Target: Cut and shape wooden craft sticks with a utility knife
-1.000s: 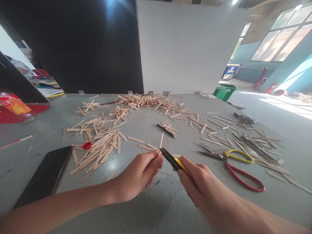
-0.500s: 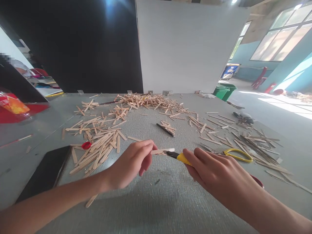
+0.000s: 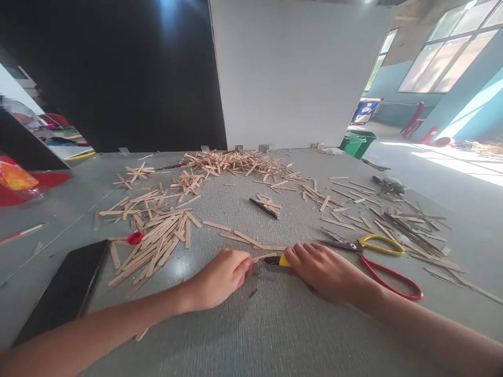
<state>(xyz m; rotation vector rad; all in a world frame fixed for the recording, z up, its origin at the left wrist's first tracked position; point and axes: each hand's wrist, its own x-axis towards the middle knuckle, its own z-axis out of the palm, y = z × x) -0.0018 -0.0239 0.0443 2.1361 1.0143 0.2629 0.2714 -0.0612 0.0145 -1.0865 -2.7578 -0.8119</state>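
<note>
My left hand (image 3: 225, 278) is closed around one end of a wooden craft stick (image 3: 259, 257), which points right. My right hand (image 3: 320, 266) grips a yellow utility knife (image 3: 283, 259), its dark tip meeting the stick's free end. Whether the blade is cutting in cannot be made out. Just beyond the hands, a few more craft sticks (image 3: 247, 240) lie on the grey table (image 3: 236, 335). Scissors (image 3: 359, 246) with one yellow and one red handle rest open to the right of my right hand.
Loose craft sticks (image 3: 157, 246) are heaped at left, with a bigger pile (image 3: 236, 162) at the back. A black pen (image 3: 264, 208) lies mid-table. The dark phone-like slab (image 3: 63, 293) and red cap (image 3: 134, 238) are left; thin strips (image 3: 416, 230) scatter right. Upright panels (image 3: 291, 78) stand behind.
Both hands have come lower and nearer the table with the stick and knife. The right hand has shifted left, uncovering the scissors' red handle and the sticks beyond. The view has turned slightly.
</note>
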